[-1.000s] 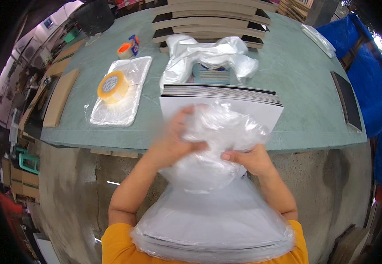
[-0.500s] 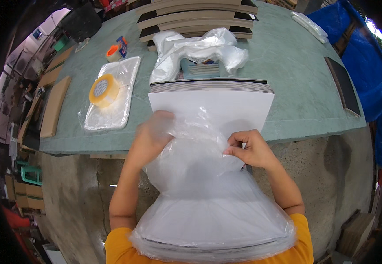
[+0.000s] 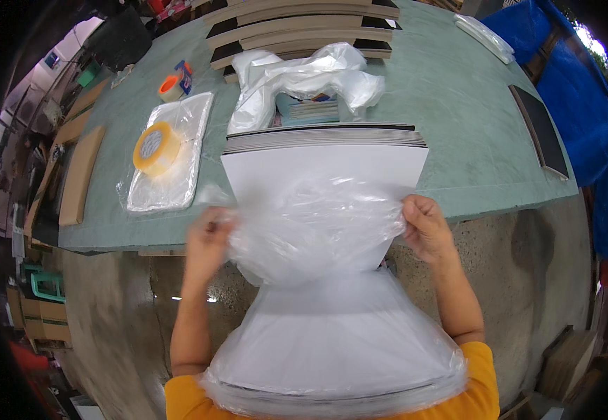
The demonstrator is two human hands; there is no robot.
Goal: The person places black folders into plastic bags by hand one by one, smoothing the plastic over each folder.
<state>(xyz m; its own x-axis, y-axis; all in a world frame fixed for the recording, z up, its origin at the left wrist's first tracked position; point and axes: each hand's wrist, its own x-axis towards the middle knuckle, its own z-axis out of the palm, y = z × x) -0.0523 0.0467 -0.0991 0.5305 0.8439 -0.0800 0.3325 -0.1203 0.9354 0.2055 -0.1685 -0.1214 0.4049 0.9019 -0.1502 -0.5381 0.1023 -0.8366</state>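
Note:
A thick stack of white sheets or boards (image 3: 318,161) stands on edge, tilted, at the near side of the table. Transparent plastic (image 3: 318,227), loose and crumpled, stretches across its lower front. My right hand (image 3: 426,227) pinches the plastic's right edge beside the stack. At the left edge, my left hand (image 3: 209,234) has curled fingers at the plastic, somewhat smeared by motion. Nearer my body, a plastic-covered white bundle (image 3: 332,343) flares out in front of my chest; how it joins the stack is hidden under the folds.
Behind the stack lie bunched plastic (image 3: 311,73) and piled thick dark-edged boards (image 3: 297,31). On the green table (image 3: 451,105), a tape roll (image 3: 155,148) rests on flat plastic bags (image 3: 192,161) at left, near a tape dispenser (image 3: 174,84). A dark board (image 3: 539,133) lies right.
My hands have moved apart, spreading the plastic wide across the stack's front. Before, it was gathered narrowly between them. The view has shifted slightly.

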